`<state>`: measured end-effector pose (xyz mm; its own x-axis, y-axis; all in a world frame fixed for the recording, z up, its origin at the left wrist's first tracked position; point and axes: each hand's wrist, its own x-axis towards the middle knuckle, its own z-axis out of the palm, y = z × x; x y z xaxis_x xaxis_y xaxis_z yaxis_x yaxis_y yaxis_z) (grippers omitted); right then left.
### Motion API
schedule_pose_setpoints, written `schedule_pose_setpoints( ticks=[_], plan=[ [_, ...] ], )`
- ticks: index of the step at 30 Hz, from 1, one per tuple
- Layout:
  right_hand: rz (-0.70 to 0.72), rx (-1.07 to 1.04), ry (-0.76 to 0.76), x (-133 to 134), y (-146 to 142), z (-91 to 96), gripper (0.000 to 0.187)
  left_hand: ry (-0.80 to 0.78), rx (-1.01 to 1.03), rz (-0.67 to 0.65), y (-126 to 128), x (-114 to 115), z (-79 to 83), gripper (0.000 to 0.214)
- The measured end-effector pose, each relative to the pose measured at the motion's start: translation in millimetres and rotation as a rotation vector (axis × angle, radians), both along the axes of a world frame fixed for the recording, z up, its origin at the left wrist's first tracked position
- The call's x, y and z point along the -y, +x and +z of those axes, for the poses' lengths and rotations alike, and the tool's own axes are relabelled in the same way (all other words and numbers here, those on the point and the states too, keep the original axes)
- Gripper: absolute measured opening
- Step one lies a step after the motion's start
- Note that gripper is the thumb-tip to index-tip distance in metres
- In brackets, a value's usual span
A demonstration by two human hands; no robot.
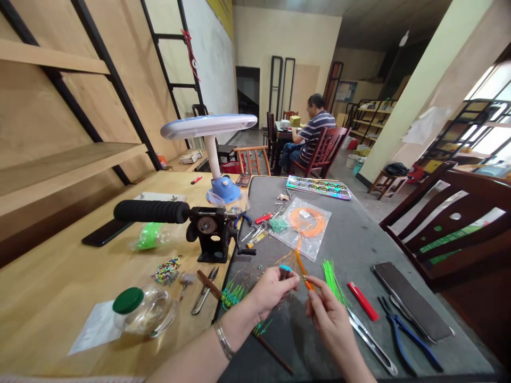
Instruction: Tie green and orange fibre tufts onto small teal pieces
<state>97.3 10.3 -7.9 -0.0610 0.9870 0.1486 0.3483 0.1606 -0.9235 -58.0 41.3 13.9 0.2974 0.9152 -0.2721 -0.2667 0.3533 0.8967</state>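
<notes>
With the black crank device (208, 226) serving as landmark, the left hand (275, 287) is working nearer the wearer and to its right, pinching a bright blue piece (285, 268) between thumb and fingers. The right hand (325, 306) is reaching in just beside it, its thumb and forefinger pressing together on a thin strand (302, 279). Orange strands (300, 261) are running down behind the right fingertips; whether these are gripping them too, I cannot tell.

To the right of the device, a clear, crinkled plastic bag (315, 249) is holding a smooth orange coil (318, 223), ring-shaped and carrying a white label. Left of the device, a smaller clear bag (164, 238) is enclosing a soft, vivid green mass (148, 235). Nearer the wearer and left of the device, a rounded, transparent jar (157, 314) is lying tipped toward its green lid (128, 301); glare is obscuring its contents.

Between device and jar, tiny glossy multicoloured beads (167, 270) are forming a loose heap. The device itself is extending a ribbed, foam-like black grip (149, 211) leftward. Well to its right, slender green bristles (333, 282) are fanning out near a flat red lighter (362, 301), while curved, blue-handled pliers (419, 342) are resting farther right still.
</notes>
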Motion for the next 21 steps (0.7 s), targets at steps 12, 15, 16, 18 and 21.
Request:
schedule_pose_setpoints(
  ticks=[12, 15, 16, 18, 21],
  plan=[
    [0.041, 0.413, 0.123, -1.3, 7.8, 2.0, 0.033, 0.305, -0.200, 0.079, 4.2, 3.0, -0.9, 0.020],
    [0.052, 0.293, 0.108, -2.0, 8.3, -2.1, 0.037, 0.162, -0.162, 0.018, 3.8, 2.6, -1.8, 0.023],
    [0.080, 0.273, 0.115, -1.9, 9.7, -2.6, 0.037, 0.096, -0.139, -0.019, 2.2, 1.5, -1.4, 0.024],
    [0.161, 0.299, 0.141, -1.8, 13.6, -0.7, 0.036, 0.006, -0.108, -0.083, -1.9, -1.1, 0.4, 0.025],
    [0.255, 0.446, 0.170, -1.9, 18.0, 8.3, 0.031, 0.069, -0.164, -0.082, -5.6, -3.3, 2.1, 0.020]
  ],
)
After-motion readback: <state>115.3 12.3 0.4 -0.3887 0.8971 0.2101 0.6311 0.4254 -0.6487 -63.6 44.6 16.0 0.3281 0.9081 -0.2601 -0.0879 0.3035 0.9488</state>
